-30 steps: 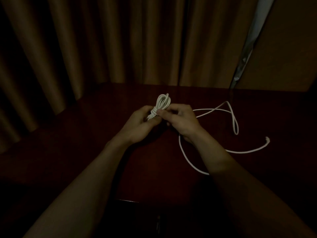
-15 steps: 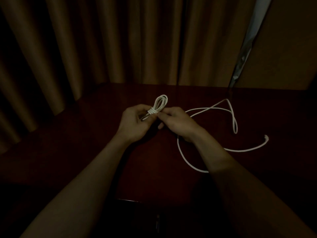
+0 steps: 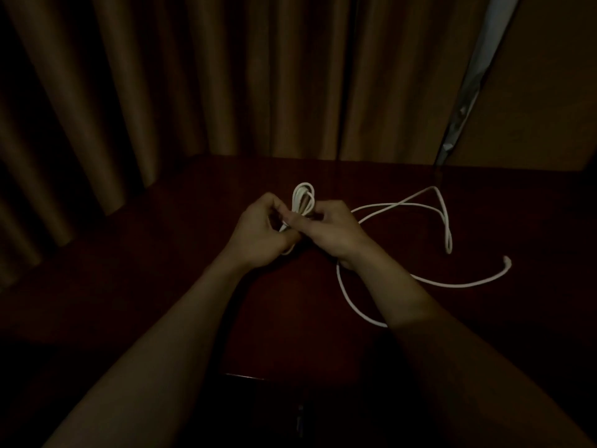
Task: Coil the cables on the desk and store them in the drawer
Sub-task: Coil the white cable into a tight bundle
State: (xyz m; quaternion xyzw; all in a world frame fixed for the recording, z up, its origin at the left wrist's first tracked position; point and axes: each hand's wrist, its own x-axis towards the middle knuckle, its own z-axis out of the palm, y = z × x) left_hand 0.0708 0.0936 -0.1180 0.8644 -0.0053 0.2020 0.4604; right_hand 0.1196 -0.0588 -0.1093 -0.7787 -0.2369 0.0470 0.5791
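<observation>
While both the left hand [image 3: 258,231] and right hand [image 3: 329,231] pinch the upright coiled cable [image 3: 303,198], the loose cable [image 3: 403,206] lies rightward, nearer the right.

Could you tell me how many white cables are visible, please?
2: a coiled white cable between the left hand and right hand; a loose white cable on the dark wooden desk. Possibly joined unseen.
</observation>
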